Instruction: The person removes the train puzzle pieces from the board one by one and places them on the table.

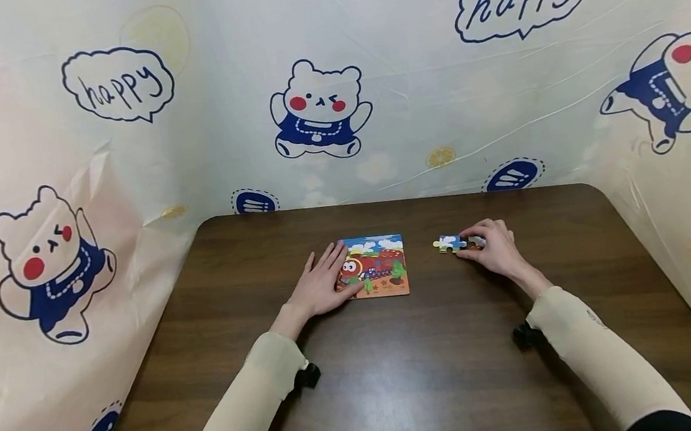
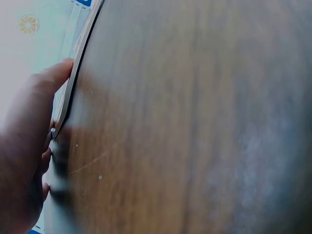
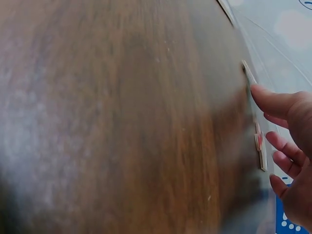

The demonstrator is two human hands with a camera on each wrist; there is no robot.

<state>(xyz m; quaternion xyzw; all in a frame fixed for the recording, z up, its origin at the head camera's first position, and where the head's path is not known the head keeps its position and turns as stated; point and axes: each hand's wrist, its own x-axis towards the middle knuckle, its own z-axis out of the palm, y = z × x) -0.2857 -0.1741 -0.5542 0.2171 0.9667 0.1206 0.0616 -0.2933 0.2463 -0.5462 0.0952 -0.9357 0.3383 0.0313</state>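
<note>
My left hand lies with straight fingers over the left side of a square picture puzzle showing a red cartoon train. In the left wrist view, the thumb touches the puzzle's thin edge. To the right, my right hand pinches the right end of a blue-and-white jigsaw piece between thumb and index finger. Beneath its curved fingers sits another jigsaw piece, mostly hidden in the head view. From the right wrist, both pieces appear edge-on, low against the tabletop.
The brown wooden table carries the puzzle and pieces near its far edge. Behind and on both sides hangs a pale curtain printed with cartoon bears and speech bubbles.
</note>
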